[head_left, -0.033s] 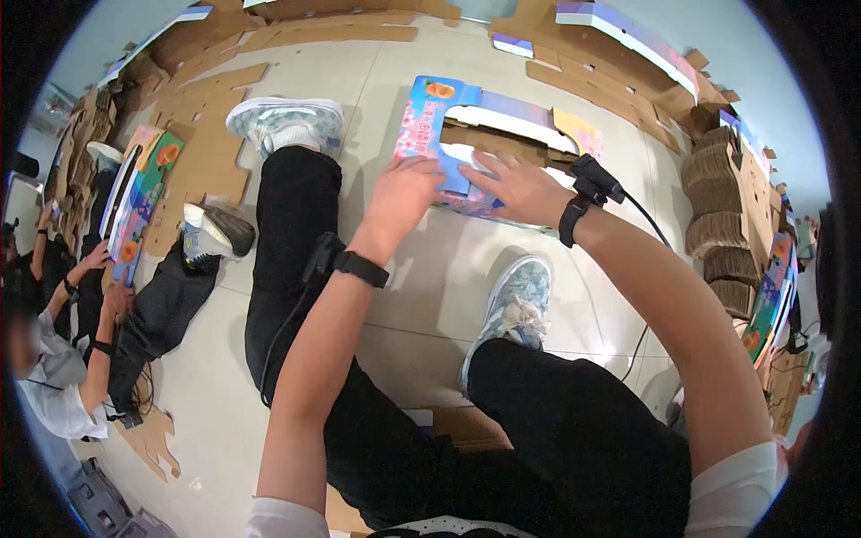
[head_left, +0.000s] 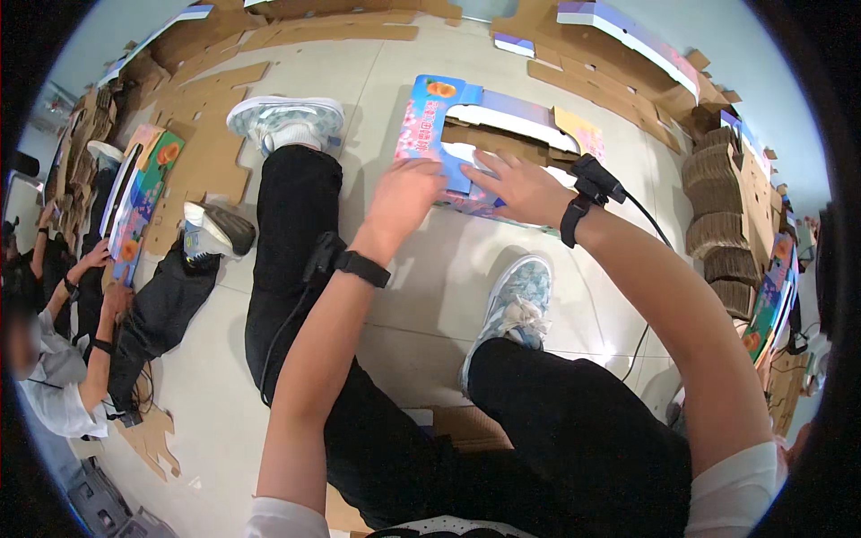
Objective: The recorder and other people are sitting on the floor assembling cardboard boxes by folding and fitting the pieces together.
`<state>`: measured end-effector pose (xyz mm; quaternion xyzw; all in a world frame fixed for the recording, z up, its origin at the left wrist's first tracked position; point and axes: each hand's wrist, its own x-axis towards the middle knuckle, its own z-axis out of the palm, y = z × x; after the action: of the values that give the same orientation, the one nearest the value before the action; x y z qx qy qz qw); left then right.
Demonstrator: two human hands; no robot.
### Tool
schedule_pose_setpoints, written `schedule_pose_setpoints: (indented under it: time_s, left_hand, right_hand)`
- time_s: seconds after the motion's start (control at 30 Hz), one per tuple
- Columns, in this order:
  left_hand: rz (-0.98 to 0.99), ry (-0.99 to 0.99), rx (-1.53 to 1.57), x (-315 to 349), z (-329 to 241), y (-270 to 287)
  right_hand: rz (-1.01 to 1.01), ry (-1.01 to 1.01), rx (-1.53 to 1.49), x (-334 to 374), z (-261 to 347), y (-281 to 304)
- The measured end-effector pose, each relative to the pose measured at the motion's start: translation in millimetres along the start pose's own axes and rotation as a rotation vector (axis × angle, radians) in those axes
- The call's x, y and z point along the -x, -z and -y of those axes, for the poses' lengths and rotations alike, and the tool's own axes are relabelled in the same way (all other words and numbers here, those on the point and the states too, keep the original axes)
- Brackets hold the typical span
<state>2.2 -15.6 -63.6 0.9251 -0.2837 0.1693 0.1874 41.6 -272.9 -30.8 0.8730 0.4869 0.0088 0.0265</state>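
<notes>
A printed cardboard box (head_left: 484, 203) in blue and pink, with an orange fruit picture, lies on the floor between my feet. Its top has a long opening with white edges, showing the brown inside. My left hand (head_left: 410, 193) is closed over the box's near left corner, fingers bent on the blue end panel (head_left: 454, 99). On the near side of the opening rests my right hand (head_left: 522, 188), its fingers spread and its fingertips on the blue and white flap. The undersides of both hands are hidden. Each wrist wears a black band with a small cabled device.
Flat brown cardboard sheets (head_left: 332, 34) lie along the far floor. Stacked folded cardboard (head_left: 716, 220) stands at the right. At the left, another person's hands (head_left: 115, 300) touch a similar printed box (head_left: 143, 202). My shoes (head_left: 518, 300) flank my box. A black cable (head_left: 647, 220) trails from my right wrist.
</notes>
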Motion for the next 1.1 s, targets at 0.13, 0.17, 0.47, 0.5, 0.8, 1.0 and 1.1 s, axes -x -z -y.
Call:
schedule_pose_setpoints:
  time_s: [0.13,0.17,0.47,0.5,0.8,1.0,1.1]
  left_hand:
    - [0.085,-0.032,0.003,-2.2,-6.7,-3.2]
    - [0.054,-0.056,0.017,-1.1,-6.1,-4.3]
    - [0.014,-0.11,0.053,5.8,-3.2,-7.4]
    - [0.015,-0.111,0.054,5.3,-3.5,-5.8]
    - [0.025,-0.164,0.054,3.1,-8.3,-12.5]
    - [-0.062,-0.044,0.01,6.3,-5.5,-27.2]
    - [-0.112,-0.04,0.008,2.6,-7.6,-30.7]
  right_hand:
    - [0.003,-0.001,-0.016,1.4,-4.9,1.7]
    - [0.027,-0.003,-0.018,-0.5,-5.7,1.3]
    - [0.246,-0.048,-0.085,9.0,-20.2,24.0]
    - [0.283,-0.072,-0.056,16.1,-23.9,25.1]
    - [0.302,-0.239,0.092,61.9,-54.2,4.4]
    - [0.396,-0.39,-0.053,64.7,-55.2,14.7]
    - [0.517,-0.432,-0.124,71.3,-66.7,25.3]
